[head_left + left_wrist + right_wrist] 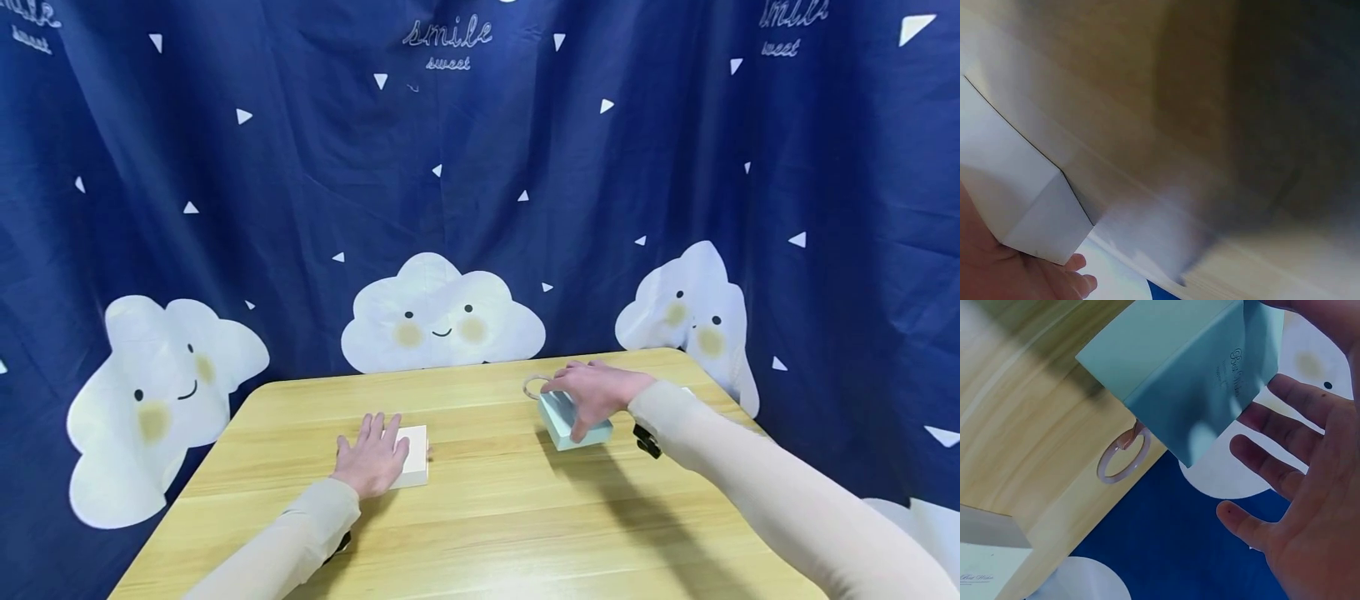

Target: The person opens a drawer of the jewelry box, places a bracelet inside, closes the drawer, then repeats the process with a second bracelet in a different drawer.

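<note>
On the left of the table, my left hand rests beside and partly over a white box, its fingers straight and slightly spread. A small pinkish tab shows at that box's right side. The left wrist view shows the white box along the palm. My right hand holds a pale mint gift box tilted, thumb on its near side. Lettering reading "Best" shows on the mint box in the right wrist view. A pale bangle appears by its edge, with a pinkish ribbon there.
The wooden table has rounded far corners and meets a dark blue curtain with white clouds. Another view of a white printed box appears at the lower left of the right wrist view. A white corner shows behind the right sleeve.
</note>
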Tool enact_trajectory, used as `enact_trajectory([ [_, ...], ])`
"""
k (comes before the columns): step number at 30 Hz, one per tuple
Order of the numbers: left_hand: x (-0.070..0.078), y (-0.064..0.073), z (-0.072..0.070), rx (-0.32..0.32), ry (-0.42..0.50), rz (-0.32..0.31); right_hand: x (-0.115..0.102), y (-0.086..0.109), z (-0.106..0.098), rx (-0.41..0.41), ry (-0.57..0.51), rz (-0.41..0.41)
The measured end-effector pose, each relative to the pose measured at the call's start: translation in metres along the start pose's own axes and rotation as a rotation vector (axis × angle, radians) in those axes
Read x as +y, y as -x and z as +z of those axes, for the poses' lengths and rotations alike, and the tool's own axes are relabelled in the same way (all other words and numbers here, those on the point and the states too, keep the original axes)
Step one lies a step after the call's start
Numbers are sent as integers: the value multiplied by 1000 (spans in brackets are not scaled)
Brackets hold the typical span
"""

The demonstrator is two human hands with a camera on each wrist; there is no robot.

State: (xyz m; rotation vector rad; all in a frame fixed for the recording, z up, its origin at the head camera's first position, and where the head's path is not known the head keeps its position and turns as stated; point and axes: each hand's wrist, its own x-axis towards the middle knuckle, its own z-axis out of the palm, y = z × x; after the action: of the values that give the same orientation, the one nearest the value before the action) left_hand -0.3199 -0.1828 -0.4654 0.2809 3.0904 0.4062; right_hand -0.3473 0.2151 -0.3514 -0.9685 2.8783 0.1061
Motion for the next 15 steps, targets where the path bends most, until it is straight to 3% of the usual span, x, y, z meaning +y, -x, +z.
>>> enact_trajectory([
  [15, -2, -1, 3, 19, -4, 2, -19, -27, 2, -11, 1, -18],
])
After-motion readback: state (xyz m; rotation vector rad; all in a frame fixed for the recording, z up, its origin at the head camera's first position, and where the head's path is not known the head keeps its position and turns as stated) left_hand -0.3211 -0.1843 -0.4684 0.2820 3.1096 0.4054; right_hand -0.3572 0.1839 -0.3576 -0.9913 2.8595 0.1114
